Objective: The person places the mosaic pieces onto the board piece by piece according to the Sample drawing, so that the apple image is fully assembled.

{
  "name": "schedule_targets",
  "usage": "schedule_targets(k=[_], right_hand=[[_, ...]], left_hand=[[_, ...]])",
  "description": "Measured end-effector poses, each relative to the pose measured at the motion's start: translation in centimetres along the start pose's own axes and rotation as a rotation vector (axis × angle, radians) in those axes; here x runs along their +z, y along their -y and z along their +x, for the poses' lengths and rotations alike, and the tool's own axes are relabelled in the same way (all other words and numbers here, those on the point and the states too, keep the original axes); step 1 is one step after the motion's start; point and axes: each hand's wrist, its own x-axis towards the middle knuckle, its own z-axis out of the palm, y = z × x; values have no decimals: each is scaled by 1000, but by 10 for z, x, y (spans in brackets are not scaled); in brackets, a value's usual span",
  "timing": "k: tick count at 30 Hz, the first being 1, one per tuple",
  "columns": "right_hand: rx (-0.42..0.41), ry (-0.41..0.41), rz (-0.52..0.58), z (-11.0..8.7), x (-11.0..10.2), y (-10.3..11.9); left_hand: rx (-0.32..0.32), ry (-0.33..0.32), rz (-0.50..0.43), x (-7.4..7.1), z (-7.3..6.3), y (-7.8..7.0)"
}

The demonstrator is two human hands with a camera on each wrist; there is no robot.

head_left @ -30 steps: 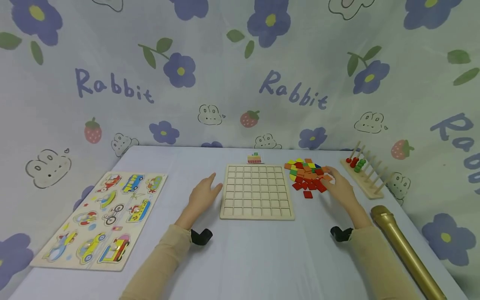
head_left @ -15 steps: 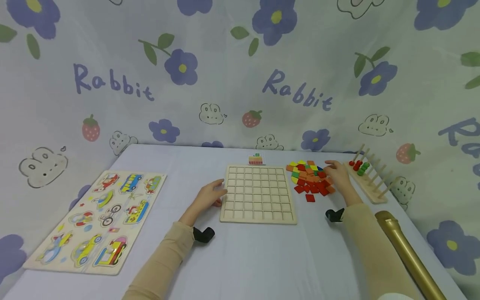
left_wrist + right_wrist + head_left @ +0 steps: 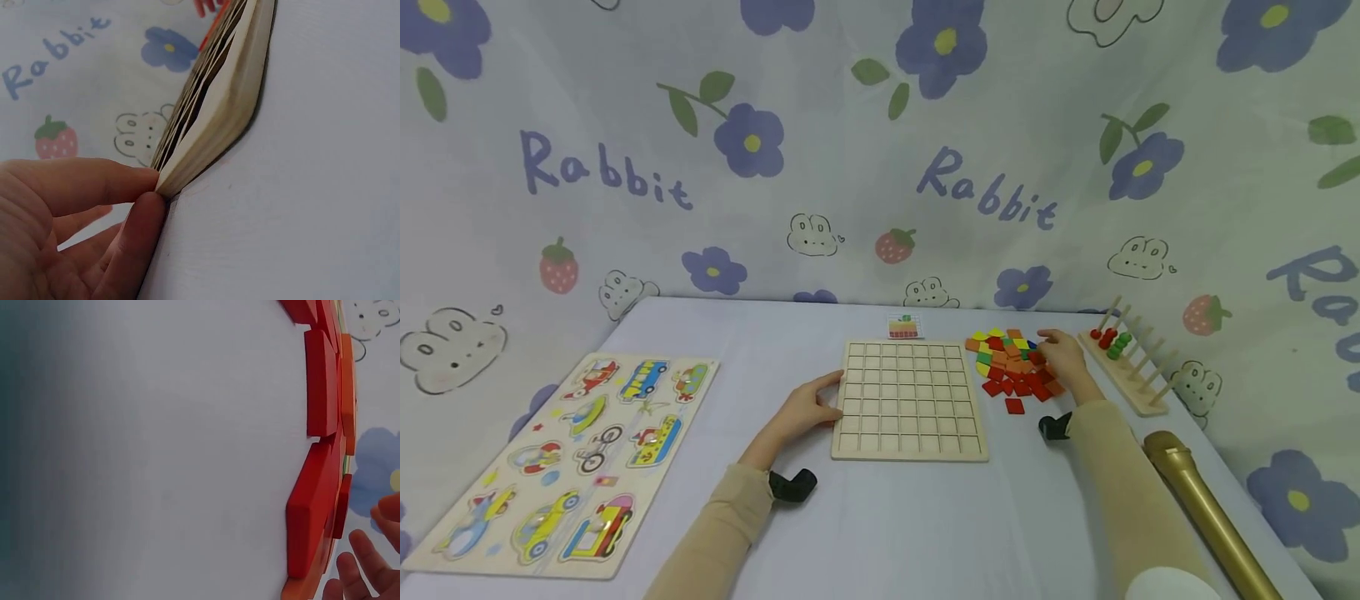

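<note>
A square wooden grid board (image 3: 910,402) lies in the middle of the table in the head view. My left hand (image 3: 801,414) touches its left side, finger and thumb set apart along the edge. The left wrist view shows that thumb (image 3: 147,228) and finger at the rim of the board (image 3: 240,94). To the right is a loose pile of small coloured tiles (image 3: 1011,365), mostly red and orange. Over its right side hovers my right hand (image 3: 1063,358). In the right wrist view its fingers (image 3: 369,559) are spread beside red tiles (image 3: 309,512), with nothing visible between them.
A small picture card (image 3: 906,326) lies behind the board. On the left is a wooden vehicle puzzle (image 3: 568,462). A peg rack with beads (image 3: 1123,371) and a gold microphone-like stick (image 3: 1210,512) are at the right. A printed cloth hangs behind.
My left hand has come right and down to the board's left edge. The right hand has shifted slightly left over the tiles. The head view has moved a little.
</note>
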Motion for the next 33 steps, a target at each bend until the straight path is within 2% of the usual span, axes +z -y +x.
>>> schedule_targets(k=[6, 10, 13, 16, 19, 25, 27, 30, 33], right_hand=[[41, 70, -201, 9, 4, 0], [-6, 114, -406, 13, 7, 2], [-68, 98, -571, 15, 9, 4], [-89, 58, -644, 15, 11, 8], [-75, 34, -631, 15, 12, 12], [-68, 52, -552, 16, 10, 17], [-99, 29, -548, 15, 10, 19], [-179, -50, -543, 10, 13, 26], [-282, -101, -447, 0, 21, 41]], left_hand=[[-15, 6, 27, -3, -4, 0], [-22, 20, 23, -2, -5, 0], [-17, 16, 19, -2, -4, 0], [-16, 9, 12, -2, -5, -1], [-22, 7, 12, -2, -5, -2], [-39, 4, 25, -1, -4, -2], [-38, 0, 25, -1, -3, -2], [-43, -1, 25, 0, -2, -2], [-39, -5, 27, -1, -1, -3]])
